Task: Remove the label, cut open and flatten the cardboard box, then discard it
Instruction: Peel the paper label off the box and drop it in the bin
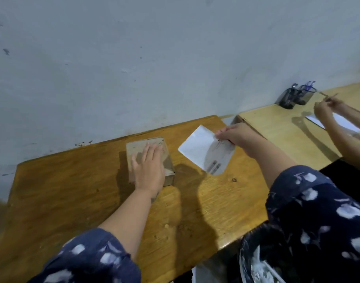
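A small brown cardboard box (138, 150) lies on the wooden table (73, 190), near the wall. My left hand (148, 170) rests flat on top of the box with fingers together and extended. My right hand (234, 134) pinches a white label (199, 148) by its upper right edge and holds it in the air to the right of the box. The label is off the box; print shows on its lower part, which curls.
A second, paler table (281, 135) stands to the right. On it are a dark pen holder (295, 97) with pens and white paper (342, 121). Another person's hands (326, 107) work there. A bin with a plastic liner (262, 268) sits below the table's right edge.
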A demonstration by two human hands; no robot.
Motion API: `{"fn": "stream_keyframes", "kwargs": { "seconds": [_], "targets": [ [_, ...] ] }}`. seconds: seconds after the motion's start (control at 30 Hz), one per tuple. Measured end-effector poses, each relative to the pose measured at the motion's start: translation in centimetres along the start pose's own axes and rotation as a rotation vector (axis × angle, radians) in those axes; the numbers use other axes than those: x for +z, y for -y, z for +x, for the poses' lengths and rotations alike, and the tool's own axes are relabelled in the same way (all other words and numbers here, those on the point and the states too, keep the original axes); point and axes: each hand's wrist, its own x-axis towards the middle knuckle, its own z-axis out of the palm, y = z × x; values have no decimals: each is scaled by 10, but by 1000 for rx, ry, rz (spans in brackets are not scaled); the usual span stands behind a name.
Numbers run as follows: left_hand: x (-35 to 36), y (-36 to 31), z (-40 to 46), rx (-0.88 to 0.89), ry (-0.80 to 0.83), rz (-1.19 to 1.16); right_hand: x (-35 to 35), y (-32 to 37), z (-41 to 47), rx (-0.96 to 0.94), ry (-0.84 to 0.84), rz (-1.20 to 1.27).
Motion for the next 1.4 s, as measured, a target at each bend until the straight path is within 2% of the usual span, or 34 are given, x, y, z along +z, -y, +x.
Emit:
{"fn": "stream_keyframes", "kwargs": {
  "seconds": [0.07,0.13,0.23,0.4,0.47,0.6,0.67,0.73,0.83,0.9,1.1,1.27,1.4],
  "targets": [
    [-3,-32,-1,203,-216,-166,1,-14,-12,117,2,52],
    [-3,-62,-6,381,-262,-219,2,-29,-23,198,4,80],
    [-1,-88,-17,466,-209,-253,-1,-47,-41,255,-1,107],
    [4,-110,-37,438,-4,-132,-16,-71,-56,305,5,138],
    [4,-122,-43,433,6,-84,-26,-78,-62,323,52,118],
    [5,-160,-58,373,-61,-164,-56,-103,-73,259,78,47],
    [10,-186,-69,299,-41,-196,-71,-122,-81,123,51,39],
    [18,-215,-83,198,-28,-213,-82,-144,-89,-39,48,-121],
    [31,-256,-104,70,-21,-219,-106,-180,-100,-137,26,-518],
    [39,-276,-118,18,-15,-198,-129,-203,-106,-155,-7,-548],
    [52,-319,-163,20,65,-205,-154,-241,-134,-514,-22,-771],
    [61,-341,-178,1,155,-179,-160,-272,-144,-610,-57,-791],
    [66,-359,-182,-222,248,-352,-160,-292,-155,-608,-72,-687]
  ]
}}
